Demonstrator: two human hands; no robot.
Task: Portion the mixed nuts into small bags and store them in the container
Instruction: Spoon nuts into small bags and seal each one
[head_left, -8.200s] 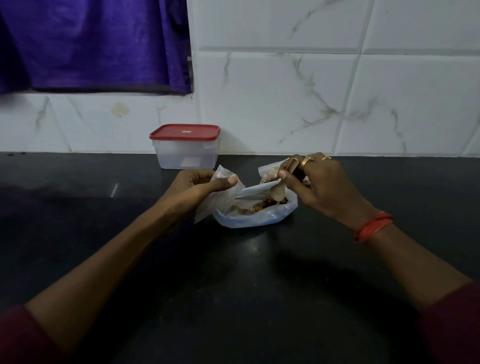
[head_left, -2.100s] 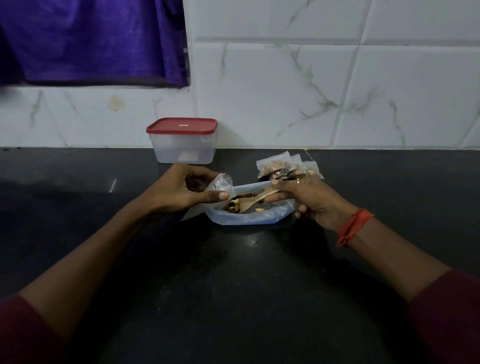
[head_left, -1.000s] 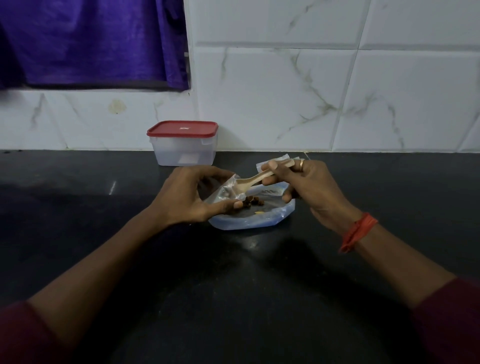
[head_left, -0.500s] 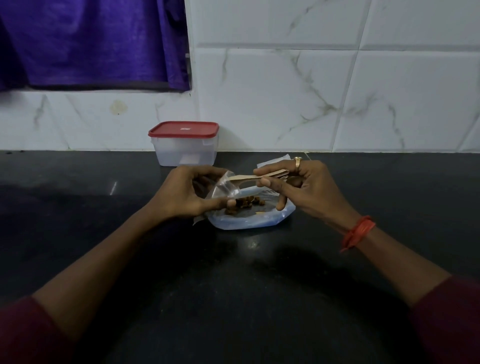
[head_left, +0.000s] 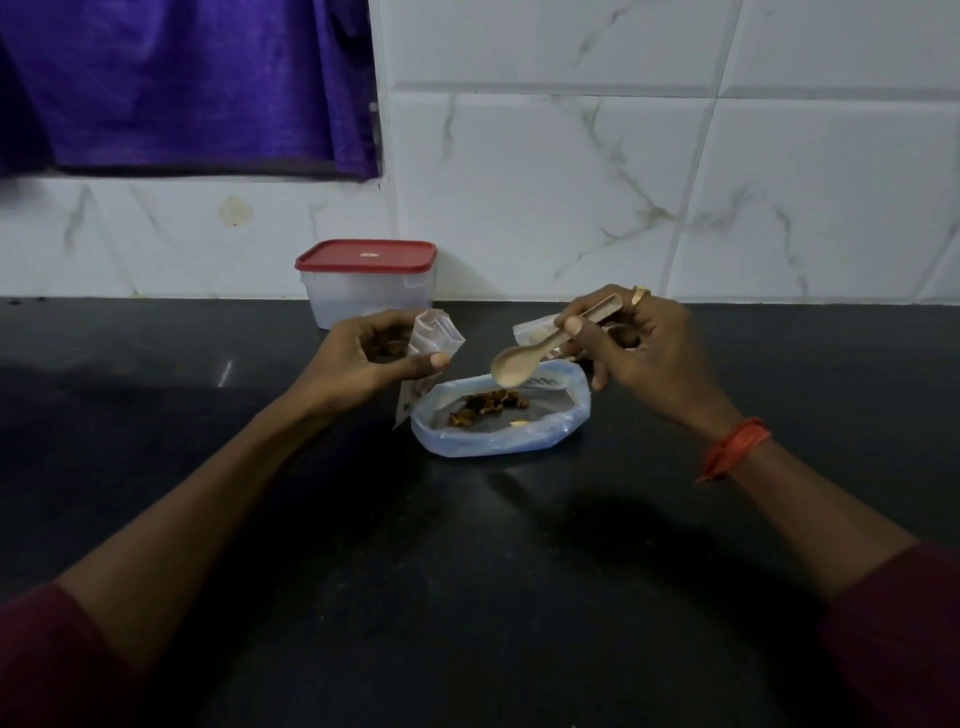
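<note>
Pinching a small clear plastic bag (head_left: 435, 336), the left hand (head_left: 363, 361) holds it just left of and above the wide bluish plastic bag (head_left: 498, 441) lying open on the black table (head_left: 467, 571). The right hand (head_left: 644, 353) grips a pale wooden spoon (head_left: 519, 364), its bowl empty, above that wide bag's few brown mixed nuts (head_left: 485, 405). The small bag looks thin, limp and slippery; a pinch at its rim should hold the mouth open. Behind the wide bag stands the translucent red-lidded container (head_left: 366, 291), lid on.
</note>
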